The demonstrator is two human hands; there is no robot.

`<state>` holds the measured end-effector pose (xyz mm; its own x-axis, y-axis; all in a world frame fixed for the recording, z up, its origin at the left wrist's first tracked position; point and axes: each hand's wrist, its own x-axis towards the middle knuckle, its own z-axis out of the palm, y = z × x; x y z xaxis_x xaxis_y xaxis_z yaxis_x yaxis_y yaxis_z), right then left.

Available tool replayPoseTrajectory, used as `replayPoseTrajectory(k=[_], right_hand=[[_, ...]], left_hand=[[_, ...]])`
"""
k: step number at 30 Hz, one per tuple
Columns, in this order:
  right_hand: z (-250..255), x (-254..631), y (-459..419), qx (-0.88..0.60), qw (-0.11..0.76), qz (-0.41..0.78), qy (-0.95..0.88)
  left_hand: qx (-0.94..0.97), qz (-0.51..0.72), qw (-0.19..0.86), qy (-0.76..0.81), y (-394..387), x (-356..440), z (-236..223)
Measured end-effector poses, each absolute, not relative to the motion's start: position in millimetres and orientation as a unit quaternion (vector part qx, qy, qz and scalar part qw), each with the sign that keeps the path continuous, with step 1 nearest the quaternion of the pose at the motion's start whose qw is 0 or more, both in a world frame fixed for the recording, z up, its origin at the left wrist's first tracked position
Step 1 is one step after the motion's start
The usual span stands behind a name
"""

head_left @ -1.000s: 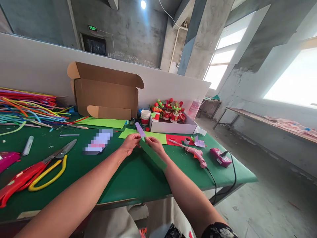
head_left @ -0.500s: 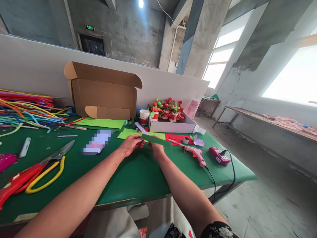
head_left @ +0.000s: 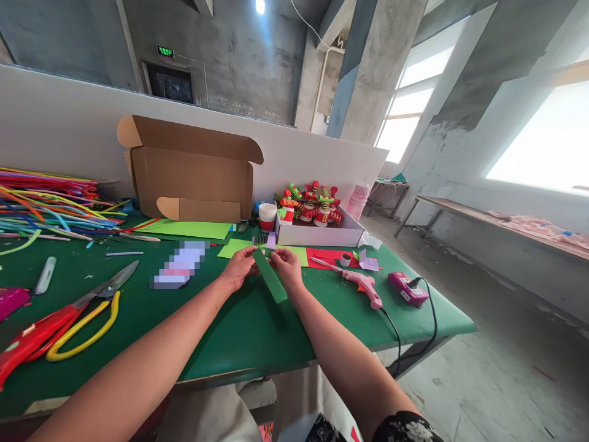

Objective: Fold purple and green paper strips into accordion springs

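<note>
Between my two hands is a green paper strip (head_left: 272,281), its long end slanting down toward me over the table. My left hand (head_left: 240,269) pinches its upper end from the left. On the other side, the fingers of my right hand (head_left: 288,267) close on the same end. A small purple paper piece (head_left: 271,240) sticks up just beyond my fingertips; whether it is joined to the green strip I cannot tell. Lime green paper (head_left: 237,248) and red paper (head_left: 317,256) lie on the table behind my hands. To the right rests a pink glue gun (head_left: 363,287).
Large scissors (head_left: 87,316) and a blurred phone-like object (head_left: 180,265) lie on the left. Colourful pipe cleaners (head_left: 50,205) are heaped behind them. A cardboard box (head_left: 193,178), paper cups (head_left: 267,215) and a white box (head_left: 322,235) of red-and-green figures stand at the back. A power strip (head_left: 408,290) sits right.
The green strip has swung from pointing right to pointing down toward me. The purple piece has turned more upright, and my right hand has rotated so its fingers show.
</note>
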<state>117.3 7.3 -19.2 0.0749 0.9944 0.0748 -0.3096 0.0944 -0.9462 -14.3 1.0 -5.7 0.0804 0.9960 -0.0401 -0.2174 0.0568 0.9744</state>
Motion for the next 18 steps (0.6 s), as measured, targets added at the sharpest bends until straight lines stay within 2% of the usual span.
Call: replayPoseTrajectory(k=[10, 18], right_hand=[[-15.6, 116.2, 3.5, -0.382, 0.621, 0.556, -0.399], [-15.4, 116.4, 3.7, -0.386, 0.612, 0.553, -0.413]], left_hand=[[0.433, 0.526, 0.553, 0.480, 3.4, -15.5, -5.8], [0.440, 0.518, 0.578, 0.451, 0.8, -16.6, -5.6]])
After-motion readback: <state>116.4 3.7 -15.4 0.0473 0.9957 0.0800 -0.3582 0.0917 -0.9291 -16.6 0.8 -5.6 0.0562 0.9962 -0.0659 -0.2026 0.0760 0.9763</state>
